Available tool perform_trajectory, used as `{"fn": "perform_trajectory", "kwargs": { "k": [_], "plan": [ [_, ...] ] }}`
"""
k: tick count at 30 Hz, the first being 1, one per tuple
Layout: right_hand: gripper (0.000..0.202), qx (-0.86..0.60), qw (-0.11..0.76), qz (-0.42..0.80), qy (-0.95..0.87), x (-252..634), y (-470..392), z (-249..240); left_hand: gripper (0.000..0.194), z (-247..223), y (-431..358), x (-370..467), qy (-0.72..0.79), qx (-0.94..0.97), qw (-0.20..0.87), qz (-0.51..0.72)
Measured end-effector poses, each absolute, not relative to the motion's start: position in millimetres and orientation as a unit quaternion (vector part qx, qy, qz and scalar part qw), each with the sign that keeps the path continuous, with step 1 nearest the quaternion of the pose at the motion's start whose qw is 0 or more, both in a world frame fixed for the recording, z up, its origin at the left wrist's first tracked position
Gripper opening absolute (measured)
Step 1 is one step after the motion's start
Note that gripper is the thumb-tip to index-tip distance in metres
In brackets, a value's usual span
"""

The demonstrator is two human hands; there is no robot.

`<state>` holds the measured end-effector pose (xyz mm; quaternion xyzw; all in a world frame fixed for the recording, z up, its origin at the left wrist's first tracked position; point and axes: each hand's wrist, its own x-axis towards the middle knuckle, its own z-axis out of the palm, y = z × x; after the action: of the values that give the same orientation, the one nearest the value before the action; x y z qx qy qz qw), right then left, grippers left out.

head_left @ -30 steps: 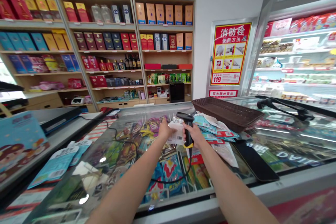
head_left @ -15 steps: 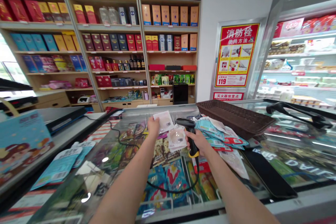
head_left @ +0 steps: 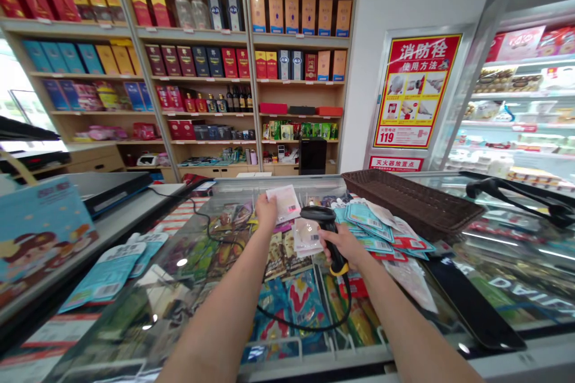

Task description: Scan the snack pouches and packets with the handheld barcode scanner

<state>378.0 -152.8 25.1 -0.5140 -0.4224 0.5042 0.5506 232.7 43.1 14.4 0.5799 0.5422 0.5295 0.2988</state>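
My left hand (head_left: 266, 210) pinches the edge of a pale flat packet (head_left: 284, 202) with a small barcode near its corner. Wrapped around the handle of a black and yellow barcode scanner (head_left: 320, 214) is my right hand (head_left: 342, 245). The scanner's head points left toward the pale packet. A second whitish packet (head_left: 306, 238) with a round shape and a barcode lies on the freezer's glass top, just left of the scanner's handle. A black cable (head_left: 309, 329) loops down from the scanner across the glass.
Right of the scanner lies a pile of blue and red packets (head_left: 377, 227), before a brown wicker basket (head_left: 413, 203). A dark flat panel (head_left: 471, 305) rests at right. Blue pouches (head_left: 108, 269) lie at left beside a blue bag (head_left: 45, 227). Frozen goods show under the glass (head_left: 202, 311).
The view has shifted slightly, moving the scene a little to the right. The scanner head has swung a little closer to the packet in my left hand. Both grips are unchanged.
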Motion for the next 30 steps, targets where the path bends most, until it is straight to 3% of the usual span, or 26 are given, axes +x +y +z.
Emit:
{"fn": "perform_trajectory", "kwargs": {
  "k": [16,30],
  "plan": [
    [0.04,-0.468,0.562,0.548,-0.406,359,-148,17,0.02,20,36,211,0.542,0.601,0.28,0.517],
    [0.034,-0.441,0.495,0.61,-0.434,249,-112,16,0.018,26,22,40,0.649,0.571,0.184,0.468]
  ]
}}
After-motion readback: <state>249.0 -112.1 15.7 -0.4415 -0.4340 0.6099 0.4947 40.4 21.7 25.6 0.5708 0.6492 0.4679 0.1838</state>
